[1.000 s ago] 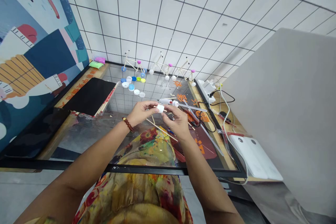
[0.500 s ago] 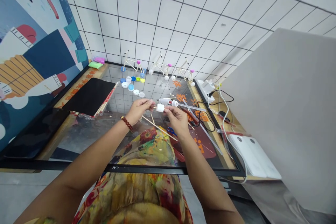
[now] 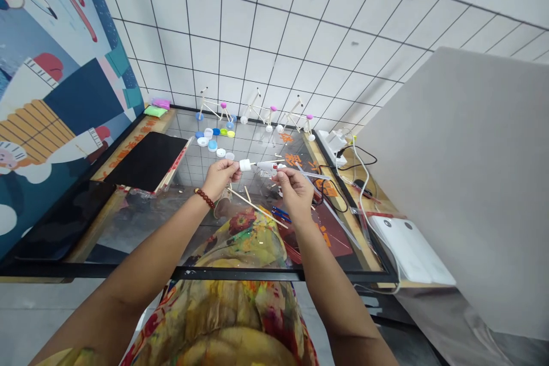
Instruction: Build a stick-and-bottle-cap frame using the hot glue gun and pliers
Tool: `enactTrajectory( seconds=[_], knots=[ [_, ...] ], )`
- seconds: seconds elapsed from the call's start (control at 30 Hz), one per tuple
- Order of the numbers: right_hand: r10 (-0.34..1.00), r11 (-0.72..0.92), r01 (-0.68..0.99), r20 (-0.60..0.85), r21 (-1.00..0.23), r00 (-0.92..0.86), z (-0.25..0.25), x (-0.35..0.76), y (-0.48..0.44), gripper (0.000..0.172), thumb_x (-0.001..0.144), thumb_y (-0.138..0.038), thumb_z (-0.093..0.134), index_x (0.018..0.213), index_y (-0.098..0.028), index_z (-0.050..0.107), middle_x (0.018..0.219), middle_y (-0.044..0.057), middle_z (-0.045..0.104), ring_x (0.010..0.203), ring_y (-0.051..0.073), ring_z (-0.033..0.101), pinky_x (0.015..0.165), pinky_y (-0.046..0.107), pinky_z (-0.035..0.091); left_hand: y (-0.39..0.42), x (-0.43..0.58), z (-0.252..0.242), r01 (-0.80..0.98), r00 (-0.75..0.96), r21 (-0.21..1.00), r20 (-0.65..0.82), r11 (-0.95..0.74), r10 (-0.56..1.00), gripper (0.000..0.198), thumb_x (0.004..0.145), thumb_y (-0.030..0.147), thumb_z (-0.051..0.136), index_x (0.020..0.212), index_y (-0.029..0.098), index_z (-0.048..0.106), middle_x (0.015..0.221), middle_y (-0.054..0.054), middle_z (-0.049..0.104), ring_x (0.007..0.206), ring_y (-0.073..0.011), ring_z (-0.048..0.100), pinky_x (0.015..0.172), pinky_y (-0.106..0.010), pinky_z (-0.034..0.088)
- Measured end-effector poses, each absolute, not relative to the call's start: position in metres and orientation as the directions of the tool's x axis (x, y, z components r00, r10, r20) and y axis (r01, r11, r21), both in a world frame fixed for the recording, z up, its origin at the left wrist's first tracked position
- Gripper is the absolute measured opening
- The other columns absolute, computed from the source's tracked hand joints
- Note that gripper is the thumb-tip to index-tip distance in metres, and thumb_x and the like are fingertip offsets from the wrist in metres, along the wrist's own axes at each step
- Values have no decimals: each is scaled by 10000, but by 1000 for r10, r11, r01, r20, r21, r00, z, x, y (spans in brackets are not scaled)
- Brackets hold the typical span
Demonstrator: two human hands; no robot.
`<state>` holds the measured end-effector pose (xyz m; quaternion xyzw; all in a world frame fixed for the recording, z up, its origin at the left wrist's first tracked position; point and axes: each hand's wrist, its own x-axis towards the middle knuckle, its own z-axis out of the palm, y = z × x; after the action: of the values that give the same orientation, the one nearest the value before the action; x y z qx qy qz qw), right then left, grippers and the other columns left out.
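In the head view, my left hand pinches a short white cylinder, which looks like bottle caps set together. My right hand has its fingertips closed at the back end of a white hot glue gun with a red part. The gun's nozzle points left, close to the white cylinder. A clear glue stick extends to the right behind my right fingers. Thin wooden sticks lie on the table below and between my hands.
Three stick models with cap feet stand along the tiled wall. Loose bottle caps lie left of centre. A black sheet covers sticks at left. Blue-handled tool, black cord, power strip and white box sit rightward.
My right hand has left the white cylinder and shifted right to the glue gun. My left hand still holds the cylinder, now a little further left. The view has moved slightly.
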<state>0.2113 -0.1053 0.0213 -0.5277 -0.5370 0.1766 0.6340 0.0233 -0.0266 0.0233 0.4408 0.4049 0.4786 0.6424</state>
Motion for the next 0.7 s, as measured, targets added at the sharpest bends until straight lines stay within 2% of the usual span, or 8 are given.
enactTrajectory(
  seconds=[0.2, 0.3, 0.4, 0.5, 0.57, 0.63, 0.7],
  knots=[
    [724, 424, 543, 631, -725, 277, 24, 212, -107, 200, 894, -356, 585, 908, -192, 698, 720, 8, 709, 633, 140, 646, 666, 271, 528, -17, 12, 20, -307, 193, 919, -197, 249, 961, 230, 778, 326, 700, 750, 121, 601, 666, -52, 655, 580, -115, 627, 612, -265, 561],
    [759, 422, 613, 630, -668, 164, 15, 210, -101, 185, 893, -319, 571, 924, -191, 701, 827, 36, 746, 711, 156, 678, 703, 278, 536, -14, 7, 21, -261, 238, 931, -193, 254, 952, 239, 743, 326, 717, 751, 118, 599, 694, -73, 672, 591, -133, 643, 622, -295, 574],
    [786, 437, 713, 618, -548, -6, 6, 209, -97, 194, 906, -277, 548, 1007, -195, 692, 939, 65, 753, 834, 180, 691, 783, 296, 529, -13, 5, 20, -179, 281, 957, -173, 229, 944, 268, 685, 341, 756, 706, 119, 606, 696, -80, 680, 598, -155, 653, 619, -318, 576],
    [823, 425, 800, 548, -423, -147, 5, 203, -102, 189, 925, -235, 524, 1016, -202, 686, 916, 64, 739, 854, 182, 676, 788, 281, 503, -11, 2, 15, -65, 243, 985, -141, 161, 960, 270, 671, 363, 757, 656, 132, 618, 614, -42, 654, 553, -133, 617, 555, -254, 528],
    [855, 412, 850, 463, -329, -235, 8, 196, -112, 171, 922, -205, 528, 972, -203, 691, 874, 58, 725, 824, 177, 661, 754, 264, 481, -7, -3, 12, 35, 199, 993, -118, 113, 973, 250, 666, 362, 754, 635, 136, 650, 535, -14, 619, 484, -106, 553, 473, -203, 443],
    [875, 422, 885, 346, -198, -340, 13, 191, -126, 152, 906, -188, 547, 888, -201, 697, 824, 53, 711, 789, 179, 644, 730, 262, 455, -2, -9, 10, 137, 176, 987, -105, 81, 979, 226, 654, 354, 751, 621, 139, 691, 475, -3, 593, 424, -100, 494, 415, -200, 364],
    [897, 393, 908, 277, -146, -344, 16, 194, -141, 156, 909, -203, 548, 855, -202, 695, 799, 49, 702, 777, 176, 637, 714, 259, 435, 3, -17, 9, 212, 152, 976, -91, 58, 984, 195, 650, 342, 740, 617, 152, 717, 460, 0, 596, 426, -116, 504, 417, -210, 353]
  ],
)
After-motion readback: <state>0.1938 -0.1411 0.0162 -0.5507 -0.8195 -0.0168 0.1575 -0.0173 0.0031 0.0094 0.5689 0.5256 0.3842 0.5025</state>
